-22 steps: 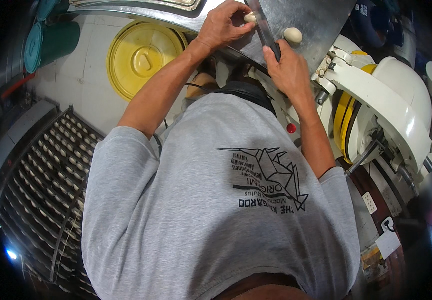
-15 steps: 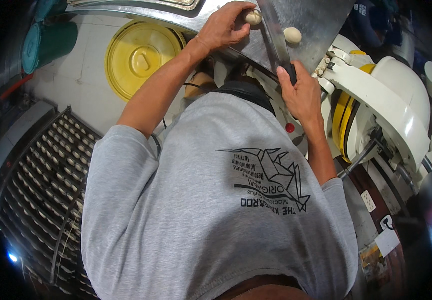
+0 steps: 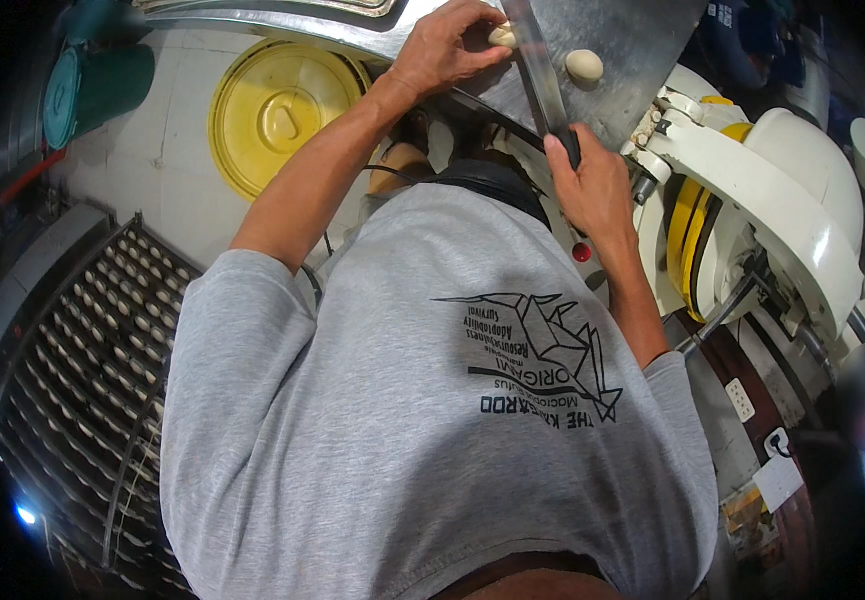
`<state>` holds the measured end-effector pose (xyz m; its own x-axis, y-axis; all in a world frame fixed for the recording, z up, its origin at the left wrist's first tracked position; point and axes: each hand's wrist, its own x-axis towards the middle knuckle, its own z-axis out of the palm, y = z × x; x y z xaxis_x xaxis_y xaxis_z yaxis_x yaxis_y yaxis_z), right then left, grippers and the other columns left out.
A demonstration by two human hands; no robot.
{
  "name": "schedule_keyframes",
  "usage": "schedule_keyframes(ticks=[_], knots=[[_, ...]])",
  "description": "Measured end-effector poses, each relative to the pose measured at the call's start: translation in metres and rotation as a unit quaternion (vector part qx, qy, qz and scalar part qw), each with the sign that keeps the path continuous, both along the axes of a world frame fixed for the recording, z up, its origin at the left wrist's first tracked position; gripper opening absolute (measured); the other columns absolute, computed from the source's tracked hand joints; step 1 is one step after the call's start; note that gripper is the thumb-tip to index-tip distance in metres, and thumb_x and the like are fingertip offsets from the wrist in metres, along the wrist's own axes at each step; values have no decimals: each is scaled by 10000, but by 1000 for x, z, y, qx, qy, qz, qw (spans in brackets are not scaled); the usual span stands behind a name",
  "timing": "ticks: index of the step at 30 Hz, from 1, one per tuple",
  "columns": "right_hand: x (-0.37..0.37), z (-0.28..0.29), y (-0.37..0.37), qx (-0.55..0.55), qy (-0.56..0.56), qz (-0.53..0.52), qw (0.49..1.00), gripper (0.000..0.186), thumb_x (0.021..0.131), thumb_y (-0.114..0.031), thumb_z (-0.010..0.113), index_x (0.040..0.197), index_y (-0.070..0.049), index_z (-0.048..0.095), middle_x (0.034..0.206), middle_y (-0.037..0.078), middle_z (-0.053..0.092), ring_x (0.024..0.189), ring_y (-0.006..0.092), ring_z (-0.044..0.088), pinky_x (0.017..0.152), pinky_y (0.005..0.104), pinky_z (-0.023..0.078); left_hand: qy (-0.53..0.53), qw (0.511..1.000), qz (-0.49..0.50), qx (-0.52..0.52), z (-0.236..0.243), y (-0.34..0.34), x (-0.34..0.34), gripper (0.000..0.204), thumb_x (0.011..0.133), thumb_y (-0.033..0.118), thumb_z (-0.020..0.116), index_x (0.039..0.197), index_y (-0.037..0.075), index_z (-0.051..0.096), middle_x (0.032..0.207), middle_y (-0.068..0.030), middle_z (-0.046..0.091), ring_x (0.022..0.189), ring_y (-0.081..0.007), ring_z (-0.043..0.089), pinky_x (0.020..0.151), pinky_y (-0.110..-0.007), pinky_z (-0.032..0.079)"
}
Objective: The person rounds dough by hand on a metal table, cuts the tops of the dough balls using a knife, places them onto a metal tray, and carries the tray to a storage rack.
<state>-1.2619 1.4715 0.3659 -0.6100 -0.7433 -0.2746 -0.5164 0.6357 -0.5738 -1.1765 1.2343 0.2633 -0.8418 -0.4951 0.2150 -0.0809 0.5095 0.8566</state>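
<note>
My left hand [image 3: 445, 52] pinches a small pale dough ball [image 3: 500, 37] between thumb and fingers at the edge of the metal table [image 3: 617, 35]. My right hand [image 3: 593, 188] is wrapped round the black handle of a long knife [image 3: 542, 80]. The blade slants up and away to the left, and its far part overlaps the right side of the held ball. Whether the edge cuts into the dough cannot be made out. To the right of the blade, a second round dough ball [image 3: 583, 66] rests on the metal.
A white machine with a yellow ring [image 3: 694, 240] stands close on the right. Left of my body is a yellow lidded bin [image 3: 252, 130], with a green bin [image 3: 102, 90] beyond it. A rack of trays holding many small pale pieces [image 3: 122, 310] fills the lower left.
The knife and my right hand have shifted slightly left, bringing the blade over the right side of the held ball. My left hand has moved a little toward the blade. The other ball stays put.
</note>
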Motion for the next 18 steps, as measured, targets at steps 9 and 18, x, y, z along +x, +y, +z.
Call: schedule_keyframes(ticks=[9, 18], knots=[[-19, 1, -17, -7, -14, -12, 1000, 357, 994, -370, 638, 984, -14, 651, 759, 243, 688, 753, 472, 685, 685, 516, 514, -17, 999, 20, -36, -4, 2, -8, 513, 826, 274, 817, 1251, 39, 650, 1088, -216, 717, 1033, -367, 707, 898, -428, 566], [-24, 11, 53, -12, 45, -97, 994, 340, 991, -346, 683, 1085, -19, 682, 741, 245, 678, 700, 442, 700, 624, 469, 526, -4, 991, 50, -121, 1, 3, -31, 665, 807, 267, 820, 1380, 41, 569, 1228, -233, 682, 1104, -410, 680, 927, -459, 560]])
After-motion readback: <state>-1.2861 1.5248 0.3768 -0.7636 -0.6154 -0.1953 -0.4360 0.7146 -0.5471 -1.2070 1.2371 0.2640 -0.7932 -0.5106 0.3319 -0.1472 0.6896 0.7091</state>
